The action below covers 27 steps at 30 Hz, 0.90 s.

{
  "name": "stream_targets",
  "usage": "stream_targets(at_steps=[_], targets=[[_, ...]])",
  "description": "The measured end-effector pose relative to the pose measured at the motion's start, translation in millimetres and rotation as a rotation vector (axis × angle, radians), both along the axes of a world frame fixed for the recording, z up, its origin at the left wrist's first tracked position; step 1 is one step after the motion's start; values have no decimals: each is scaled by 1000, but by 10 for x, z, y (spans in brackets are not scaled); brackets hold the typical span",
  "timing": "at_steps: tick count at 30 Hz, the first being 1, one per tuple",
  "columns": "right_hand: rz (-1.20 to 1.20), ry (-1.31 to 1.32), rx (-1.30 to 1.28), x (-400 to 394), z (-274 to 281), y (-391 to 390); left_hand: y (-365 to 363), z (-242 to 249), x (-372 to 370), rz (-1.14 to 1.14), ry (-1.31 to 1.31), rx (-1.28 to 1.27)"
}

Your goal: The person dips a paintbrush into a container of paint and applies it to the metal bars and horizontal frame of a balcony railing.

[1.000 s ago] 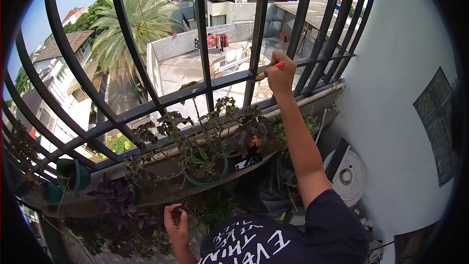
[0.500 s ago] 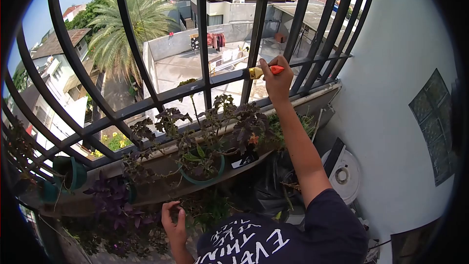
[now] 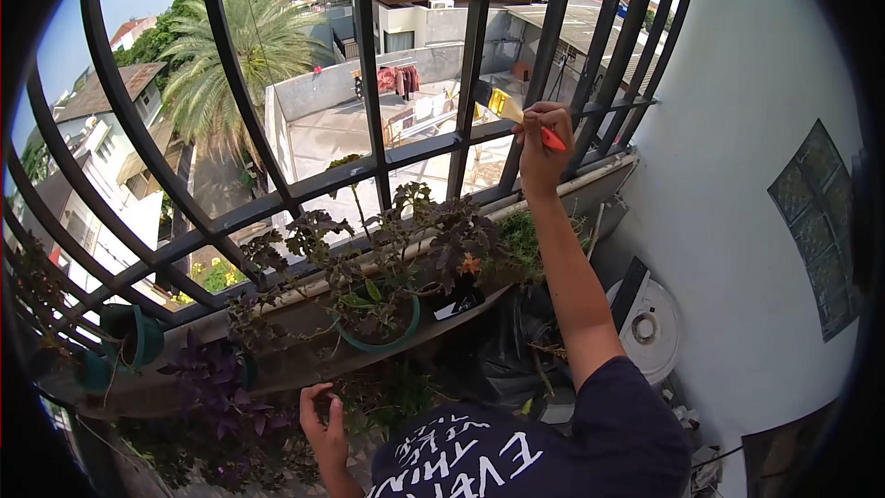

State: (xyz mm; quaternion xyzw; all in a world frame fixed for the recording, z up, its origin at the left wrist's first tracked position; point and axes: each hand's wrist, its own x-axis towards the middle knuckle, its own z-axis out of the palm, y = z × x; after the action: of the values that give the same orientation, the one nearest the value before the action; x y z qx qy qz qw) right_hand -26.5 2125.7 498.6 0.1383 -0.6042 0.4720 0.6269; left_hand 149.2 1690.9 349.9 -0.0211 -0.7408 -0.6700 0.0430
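My right hand (image 3: 544, 148) is closed around a paintbrush (image 3: 501, 104) with dark bristles, a yellow ferrule and a red-orange handle end. The brush is raised over the horizontal rail, tilted up to the left, and its bristles overlap a vertical bar of the black metal railing (image 3: 424, 149) in this view. Down at the lower left, my left hand (image 3: 324, 420) hangs in front of dark foliage with its fingers loosely bent and apart, holding nothing.
Potted plants (image 3: 378, 295) stand along the ledge behind the railing. A purple-leaved plant (image 3: 207, 369) and a green pot (image 3: 134, 332) are at the left. To the right are a white wall (image 3: 737, 175), a round white lid-like object (image 3: 654, 332) and black plastic (image 3: 507, 350).
My right hand has lifted the paintbrush off the horizontal rail, up and slightly right, with its bristles now pointing up-left. My left hand has barely moved.
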Motion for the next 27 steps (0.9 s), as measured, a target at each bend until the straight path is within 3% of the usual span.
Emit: stream_targets(at_steps=[11,15,23,27], targets=[[-79,-200,116,-8,-640,110,179,64,11,-36,0,-31],[-55,-174,71,27,-549,120,252,95,20,-34,17,-40],[375,30,-197,-66,218,400,439,128,63,-1,-29,-56],[570,6,-276,-216,456,715,570,123,36,20,-53,-78]])
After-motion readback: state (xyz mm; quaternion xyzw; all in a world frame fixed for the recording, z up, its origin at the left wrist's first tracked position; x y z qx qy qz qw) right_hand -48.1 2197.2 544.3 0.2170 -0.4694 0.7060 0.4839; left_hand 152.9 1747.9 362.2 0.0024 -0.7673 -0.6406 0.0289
